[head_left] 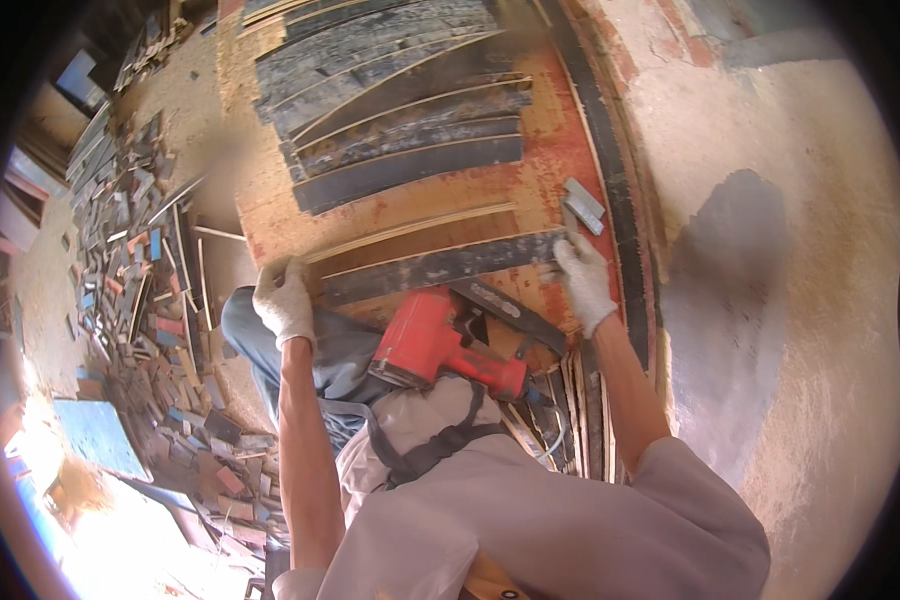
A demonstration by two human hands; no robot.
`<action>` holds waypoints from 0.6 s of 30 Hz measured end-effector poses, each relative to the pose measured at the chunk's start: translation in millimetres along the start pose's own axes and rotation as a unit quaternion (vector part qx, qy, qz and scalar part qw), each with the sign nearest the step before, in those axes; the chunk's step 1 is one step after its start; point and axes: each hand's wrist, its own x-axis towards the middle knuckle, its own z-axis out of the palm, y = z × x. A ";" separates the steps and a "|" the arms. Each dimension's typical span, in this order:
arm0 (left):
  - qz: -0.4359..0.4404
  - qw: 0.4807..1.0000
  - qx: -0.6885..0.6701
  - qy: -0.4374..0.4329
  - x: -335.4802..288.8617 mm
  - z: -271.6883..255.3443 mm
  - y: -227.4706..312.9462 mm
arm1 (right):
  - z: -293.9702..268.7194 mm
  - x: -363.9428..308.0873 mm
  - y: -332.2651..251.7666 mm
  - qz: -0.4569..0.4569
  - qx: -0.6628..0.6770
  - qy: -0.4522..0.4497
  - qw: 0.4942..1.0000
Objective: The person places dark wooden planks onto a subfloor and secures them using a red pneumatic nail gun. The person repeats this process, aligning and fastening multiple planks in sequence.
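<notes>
My left hand (285, 300), in a whitish work glove, is curled closed beside the left ends of a dark wooden strip (440, 267) and a thin pale wooden strip (415, 232). Its fingertips are hidden, so what they grip does not show. At the other end, my gloved right hand (583, 280) has its fingers and thumb around the dark strip's right tip. A red nail gun (420, 338) with a black magazine (510, 312) rests on my lap, touched by neither hand. Two grey nail strips (583, 206) lie just beyond my right hand.
Several dark, worn board strips (400, 120) lie in rows across the reddish worktop (560, 150). Wood offcuts (160, 330) litter the floor at left. More strips (595, 410) stand below my right forearm. A hose (553, 440) runs from the nail gun. Bare concrete (820, 300) stretches along the right.
</notes>
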 end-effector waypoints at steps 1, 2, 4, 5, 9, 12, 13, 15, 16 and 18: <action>-0.034 0.998 -0.054 -0.007 -5.0 2.0 4.2 | 6.1 1.9 1.7 0.011 -0.001 0.012 1.000; -0.067 0.992 -0.105 -0.009 -8.0 0.1 8.0 | 12.2 4.8 3.2 0.023 0.000 0.019 1.000; -0.048 0.995 -0.080 0.027 -4.2 4.7 4.6 | 21.6 15.4 4.8 0.014 0.024 0.013 1.000; -0.045 0.997 -0.057 0.032 -4.5 5.9 7.6 | 25.2 21.8 6.3 0.010 0.038 0.008 0.999; -0.056 0.997 -0.047 0.016 -0.9 1.3 12.0 | 42.5 44.9 14.6 -0.001 0.042 0.014 0.999; -0.072 0.996 -0.046 0.013 -3.7 0.5 15.4 | 58.5 49.5 18.5 0.004 0.055 0.058 0.997; -0.077 0.996 -0.031 0.009 -4.1 -1.8 17.2 | 61.9 49.4 16.6 0.005 0.059 0.066 0.996; -0.062 0.998 -0.007 0.013 -3.9 -5.6 15.6 | 68.5 50.5 17.0 -0.003 0.059 0.078 0.995; -0.042 0.999 0.000 0.021 -4.9 -5.3 12.2 | 71.4 51.3 16.6 -0.013 0.053 0.081 0.995; -0.042 0.999 -0.027 0.018 -5.8 -7.4 5.7 | 77.1 51.6 16.4 -0.018 0.043 0.089 0.995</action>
